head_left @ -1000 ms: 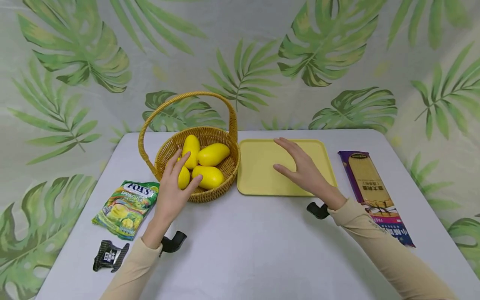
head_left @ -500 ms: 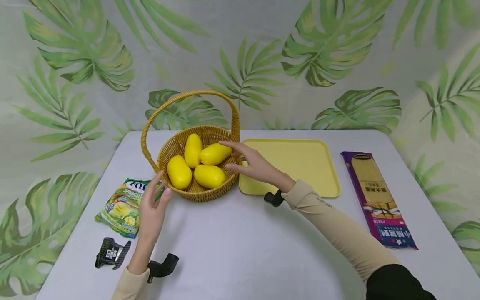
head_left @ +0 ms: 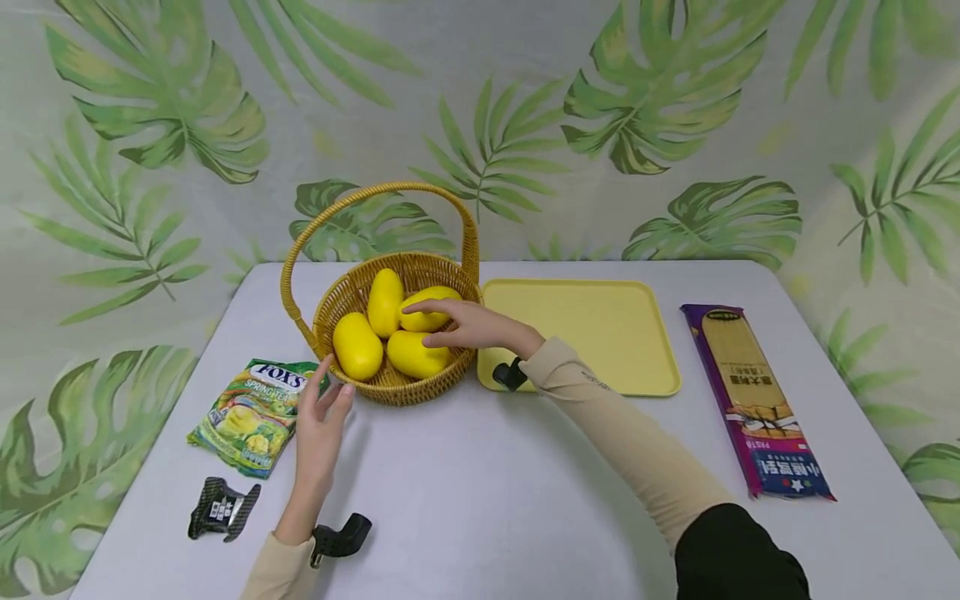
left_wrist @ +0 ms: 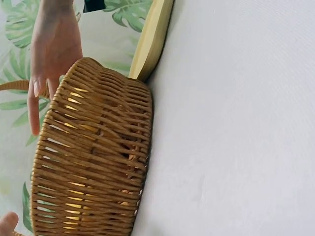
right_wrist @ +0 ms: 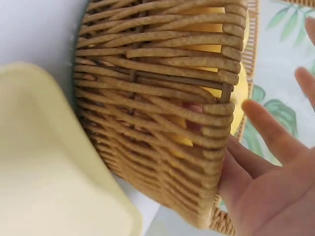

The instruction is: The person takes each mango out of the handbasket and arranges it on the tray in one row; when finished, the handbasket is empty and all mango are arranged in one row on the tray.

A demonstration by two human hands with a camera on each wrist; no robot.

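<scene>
My right grip is released, its fingers spread over the right rim of the wicker basket, part of it dipping inside, close to two of the four yellow mangoes lying in there; I cannot tell whether it touches them. My left grip is released too, its fingers slightly bent, near the basket's front left rim and beside the candy bag. The basket stands on the white desk, just left of the yellow tray.
</scene>
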